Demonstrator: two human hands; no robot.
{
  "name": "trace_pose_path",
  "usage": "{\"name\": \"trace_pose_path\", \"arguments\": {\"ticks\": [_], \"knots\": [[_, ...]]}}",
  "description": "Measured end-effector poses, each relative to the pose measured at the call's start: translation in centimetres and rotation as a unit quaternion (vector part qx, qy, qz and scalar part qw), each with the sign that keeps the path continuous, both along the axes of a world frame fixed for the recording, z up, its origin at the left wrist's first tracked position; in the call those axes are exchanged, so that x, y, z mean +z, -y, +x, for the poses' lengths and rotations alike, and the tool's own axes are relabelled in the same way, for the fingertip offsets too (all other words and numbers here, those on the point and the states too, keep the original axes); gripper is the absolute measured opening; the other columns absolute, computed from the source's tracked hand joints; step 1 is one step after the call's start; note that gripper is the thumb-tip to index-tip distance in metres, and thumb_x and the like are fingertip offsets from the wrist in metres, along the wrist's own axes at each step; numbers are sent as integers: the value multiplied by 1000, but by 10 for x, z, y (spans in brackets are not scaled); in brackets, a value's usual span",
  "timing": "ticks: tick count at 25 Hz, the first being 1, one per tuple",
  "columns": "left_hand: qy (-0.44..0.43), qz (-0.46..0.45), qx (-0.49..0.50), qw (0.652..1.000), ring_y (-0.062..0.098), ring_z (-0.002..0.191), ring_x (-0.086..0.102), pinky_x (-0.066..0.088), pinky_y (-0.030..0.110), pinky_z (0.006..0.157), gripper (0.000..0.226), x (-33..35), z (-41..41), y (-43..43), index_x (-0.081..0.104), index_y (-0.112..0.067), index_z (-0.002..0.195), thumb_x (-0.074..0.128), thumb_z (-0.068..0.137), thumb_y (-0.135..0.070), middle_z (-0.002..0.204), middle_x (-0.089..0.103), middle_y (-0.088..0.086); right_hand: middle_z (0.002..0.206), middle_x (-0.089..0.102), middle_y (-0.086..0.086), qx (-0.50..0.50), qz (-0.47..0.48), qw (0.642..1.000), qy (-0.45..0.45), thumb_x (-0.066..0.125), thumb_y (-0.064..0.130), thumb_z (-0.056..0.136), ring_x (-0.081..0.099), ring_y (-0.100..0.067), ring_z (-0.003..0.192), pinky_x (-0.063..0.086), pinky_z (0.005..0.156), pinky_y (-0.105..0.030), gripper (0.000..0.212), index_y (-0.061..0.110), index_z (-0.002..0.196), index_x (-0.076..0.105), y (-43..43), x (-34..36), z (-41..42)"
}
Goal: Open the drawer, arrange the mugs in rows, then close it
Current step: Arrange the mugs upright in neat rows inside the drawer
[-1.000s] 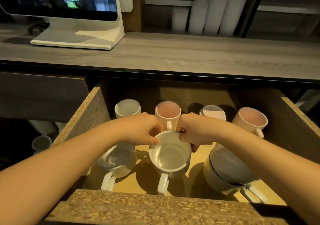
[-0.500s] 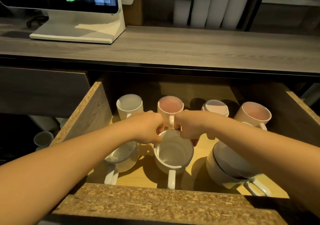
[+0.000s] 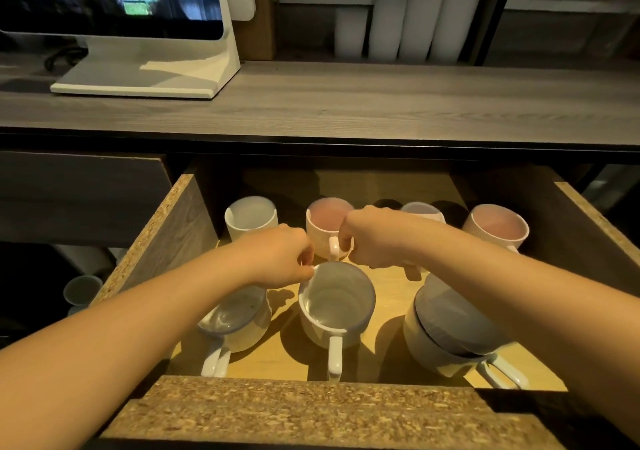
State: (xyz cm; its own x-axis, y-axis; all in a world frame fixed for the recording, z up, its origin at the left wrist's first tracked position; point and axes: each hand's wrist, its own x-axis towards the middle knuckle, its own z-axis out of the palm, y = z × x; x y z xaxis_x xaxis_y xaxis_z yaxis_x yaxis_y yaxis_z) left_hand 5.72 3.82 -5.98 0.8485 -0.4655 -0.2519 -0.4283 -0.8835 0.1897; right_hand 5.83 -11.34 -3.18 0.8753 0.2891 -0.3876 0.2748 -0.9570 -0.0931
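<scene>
The drawer [image 3: 162,228] is pulled open with mugs standing in two rows. At the back are a white mug [image 3: 251,215], a pink mug [image 3: 329,221], a mug half hidden by my arm [image 3: 420,209] and another pink mug [image 3: 495,226]. In front stand a white mug on the left [image 3: 239,321], a white mug in the middle [image 3: 337,306] and a large white mug on the right [image 3: 446,328], handles toward me. My left hand [image 3: 280,257] pinches the middle mug's left rim. My right hand [image 3: 374,238] is off that rim, fingers curled beside the pink mug's handle, gripping nothing visible.
The drawer's chipboard front edge [image 3: 311,411] lies nearest me. A grey wooden countertop [image 3: 381,103] runs above, with a white monitor stand [image 3: 145,75] at the left and white rolls [image 3: 408,13] on a shelf behind. A small cup [image 3: 81,288] sits low left, outside the drawer.
My right hand has let go of the middle mug's rim and moved back toward the pink mug. The middle mug's handle has turned to point straight at me.
</scene>
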Motion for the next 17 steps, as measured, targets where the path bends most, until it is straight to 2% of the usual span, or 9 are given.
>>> {"name": "trace_pose_path", "arguments": {"ticks": [2,5,10,14,17], "knots": [[36,9,-8,999,14,82,66,57,31,75,22,10,-2,3,64,-20,102,52,90,-35,95,69,0,106,65,-7,12,18,998,61,56,12,90,62,-25,93,52,77,-30,34,15,124,58,15,17,-5],[63,9,-47,997,12,86,64,55,32,76,27,29,-10,16,60,-23,109,51,90,-40,101,67,-5,111,66,-5,-2,38,996,86,55,16,90,63,-25,99,55,86,-37,32,18,122,61,44,41,-14],[71,-16,-118,990,8,96,60,54,30,83,33,59,-27,58,55,-28,119,50,90,-43,111,61,-8,119,64,1,-10,84,993,80,56,16,92,63,-14,103,54,85,-25,34,21,125,58,100,66,-36],[-2,23,-166,986,9,106,57,46,23,83,45,57,-28,90,47,-31,129,57,87,-43,124,58,-8,119,66,3,-13,81,994,67,56,18,92,63,-10,103,50,72,-13,35,22,127,56,131,65,-52],[-86,45,-175,980,10,119,50,38,21,86,61,51,-22,104,38,-33,137,65,82,-42,135,50,-8,122,63,5,-37,120,992,23,55,25,92,62,-10,106,51,77,-16,38,24,129,52,145,62,-64]]}}
